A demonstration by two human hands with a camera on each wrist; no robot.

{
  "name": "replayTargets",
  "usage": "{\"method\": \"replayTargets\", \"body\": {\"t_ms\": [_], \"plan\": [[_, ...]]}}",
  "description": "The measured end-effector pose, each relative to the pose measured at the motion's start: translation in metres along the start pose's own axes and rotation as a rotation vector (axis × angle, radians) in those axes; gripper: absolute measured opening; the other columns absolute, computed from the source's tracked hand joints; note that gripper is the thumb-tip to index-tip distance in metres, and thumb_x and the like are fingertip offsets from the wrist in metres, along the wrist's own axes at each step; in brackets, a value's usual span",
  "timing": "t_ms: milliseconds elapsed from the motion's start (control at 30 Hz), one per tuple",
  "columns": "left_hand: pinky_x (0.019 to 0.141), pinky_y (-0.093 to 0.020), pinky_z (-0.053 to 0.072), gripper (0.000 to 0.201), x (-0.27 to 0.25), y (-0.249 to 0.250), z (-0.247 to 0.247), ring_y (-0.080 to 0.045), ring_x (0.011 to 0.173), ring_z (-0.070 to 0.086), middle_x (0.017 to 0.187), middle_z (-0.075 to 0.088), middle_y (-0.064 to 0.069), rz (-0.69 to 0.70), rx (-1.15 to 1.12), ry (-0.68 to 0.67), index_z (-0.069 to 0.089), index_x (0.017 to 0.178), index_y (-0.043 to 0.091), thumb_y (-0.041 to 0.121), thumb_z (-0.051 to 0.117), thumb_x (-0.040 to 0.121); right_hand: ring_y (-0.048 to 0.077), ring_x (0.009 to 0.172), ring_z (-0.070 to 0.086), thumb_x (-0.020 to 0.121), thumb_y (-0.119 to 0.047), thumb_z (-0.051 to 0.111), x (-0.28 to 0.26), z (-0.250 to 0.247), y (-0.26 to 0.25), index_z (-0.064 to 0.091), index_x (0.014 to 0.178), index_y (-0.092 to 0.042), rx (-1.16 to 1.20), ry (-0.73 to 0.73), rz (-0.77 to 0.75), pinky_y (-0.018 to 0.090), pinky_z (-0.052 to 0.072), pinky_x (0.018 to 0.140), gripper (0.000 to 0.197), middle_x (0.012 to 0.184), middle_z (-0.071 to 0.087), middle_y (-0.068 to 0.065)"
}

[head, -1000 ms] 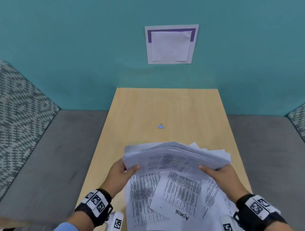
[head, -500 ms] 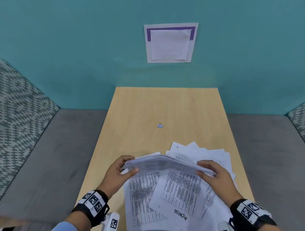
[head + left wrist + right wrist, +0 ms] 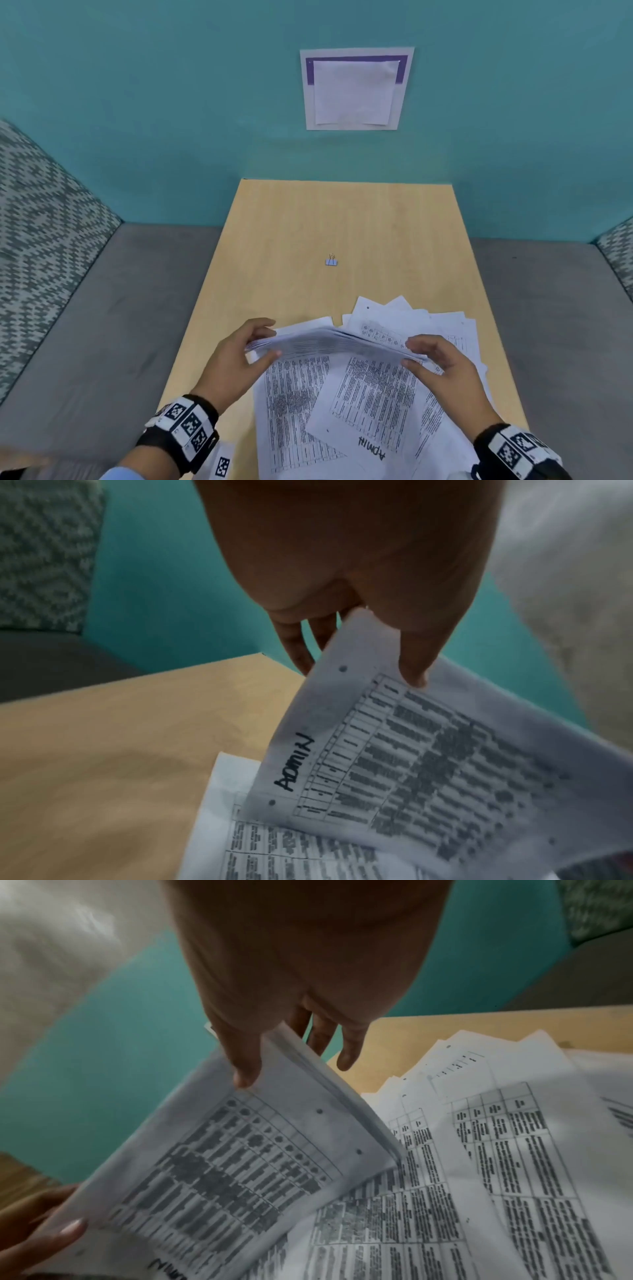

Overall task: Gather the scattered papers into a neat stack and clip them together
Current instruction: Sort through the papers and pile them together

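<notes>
You sit at a light wooden table pushed against a teal wall, where a sheet hangs. A small binder clip lies mid-table, well apart from the loose papers spread at the near edge. Your left hand and right hand each pinch one end of a gathered bundle, thumb under and fingers over, holding it just above the spread.
</notes>
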State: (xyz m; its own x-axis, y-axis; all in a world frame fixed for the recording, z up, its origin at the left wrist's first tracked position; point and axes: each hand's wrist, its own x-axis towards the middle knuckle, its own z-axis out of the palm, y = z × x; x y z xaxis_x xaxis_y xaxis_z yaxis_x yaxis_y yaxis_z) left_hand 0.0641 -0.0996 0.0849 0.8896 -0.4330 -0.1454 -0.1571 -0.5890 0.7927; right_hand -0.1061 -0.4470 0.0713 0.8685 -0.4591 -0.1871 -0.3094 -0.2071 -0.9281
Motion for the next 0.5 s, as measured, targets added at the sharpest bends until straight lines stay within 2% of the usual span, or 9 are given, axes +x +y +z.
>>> {"method": "replayTargets", "body": {"t_ms": [67, 167, 200, 300, 400, 433, 500], "plan": [[0.098, -0.025, 0.052, 0.053, 0.005, 0.000, 0.002, 0.001, 0.116, 0.065, 0.126, 0.066, 0.026, 0.097, 0.255, -0.061, 0.056, 0.135, 0.044, 0.043, 0.080, 0.088, 0.000, 0.104, 0.071, 0.084, -0.010, 0.085, 0.003, 0.003, 0.001, 0.078, 0.095, -0.039, -0.036, -0.006, 0.006, 0.012, 0.054, 0.086, 0.032, 0.106, 0.079, -0.018], [0.094, -0.034, 0.054, 0.060, 0.018, 0.015, 0.017, -0.014, 0.115, 0.067, 0.135, 0.063, 0.013, 0.313, 0.625, -0.115, 0.051, 0.145, 0.035, 0.044, 0.071, 0.089, 0.001, 0.098, 0.070, 0.092, -0.013, 0.078, 0.010, 0.005, 0.001, 0.079, 0.092, -0.036, -0.126, -0.017, -0.001, 0.019, 0.051, 0.081, 0.023, 0.098, 0.079, -0.019], [0.091, -0.036, 0.055, 0.061, 0.021, 0.023, 0.025, -0.017, 0.113, 0.068, 0.133, 0.065, 0.011, 0.343, 0.694, -0.127, 0.051, 0.145, 0.033, 0.041, 0.071, 0.088, 0.001, 0.096, 0.070, 0.093, -0.013, 0.077, 0.011, 0.006, -0.002, 0.079, 0.091, -0.035, -0.135, -0.026, -0.008, 0.017, 0.050, 0.077, 0.023, 0.096, 0.078, -0.019], [0.078, -0.038, 0.056, 0.051, 0.031, 0.045, 0.051, -0.023, 0.100, 0.074, 0.114, 0.073, 0.007, 0.355, 0.814, -0.130, 0.059, 0.136, 0.032, 0.033, 0.072, 0.087, -0.003, 0.096, 0.069, 0.095, -0.010, 0.074, 0.008, 0.006, -0.013, 0.079, 0.090, -0.032, -0.160, -0.042, -0.054, 0.005, 0.047, 0.071, 0.024, 0.095, 0.077, -0.024], [0.060, -0.034, 0.056, 0.046, 0.035, 0.066, 0.061, -0.022, 0.087, 0.076, 0.099, 0.075, 0.009, 0.306, 0.844, -0.159, 0.066, 0.124, 0.036, 0.036, 0.077, 0.080, -0.004, 0.099, 0.069, 0.095, -0.006, 0.073, 0.001, 0.008, -0.024, 0.079, 0.091, -0.033, -0.171, -0.068, -0.101, 0.004, 0.046, 0.075, 0.028, 0.098, 0.077, -0.023], [0.058, -0.033, 0.055, 0.041, 0.036, 0.070, 0.064, -0.022, 0.085, 0.076, 0.096, 0.076, 0.008, 0.315, 0.859, -0.148, 0.069, 0.119, 0.037, 0.035, 0.077, 0.079, -0.002, 0.099, 0.069, 0.094, -0.004, 0.073, 0.000, 0.008, -0.026, 0.079, 0.091, -0.034, -0.163, -0.069, -0.117, 0.005, 0.046, 0.075, 0.030, 0.098, 0.077, -0.022], [0.064, -0.031, 0.049, 0.023, 0.040, 0.080, 0.063, -0.025, 0.092, 0.075, 0.101, 0.077, 0.004, 0.279, 0.873, -0.195, 0.072, 0.113, 0.033, 0.033, 0.065, 0.091, 0.000, 0.099, 0.070, 0.093, -0.005, 0.075, 0.001, 0.007, -0.031, 0.078, 0.090, -0.035, -0.121, -0.048, -0.129, 0.007, 0.046, 0.075, 0.031, 0.098, 0.077, -0.019]]}}
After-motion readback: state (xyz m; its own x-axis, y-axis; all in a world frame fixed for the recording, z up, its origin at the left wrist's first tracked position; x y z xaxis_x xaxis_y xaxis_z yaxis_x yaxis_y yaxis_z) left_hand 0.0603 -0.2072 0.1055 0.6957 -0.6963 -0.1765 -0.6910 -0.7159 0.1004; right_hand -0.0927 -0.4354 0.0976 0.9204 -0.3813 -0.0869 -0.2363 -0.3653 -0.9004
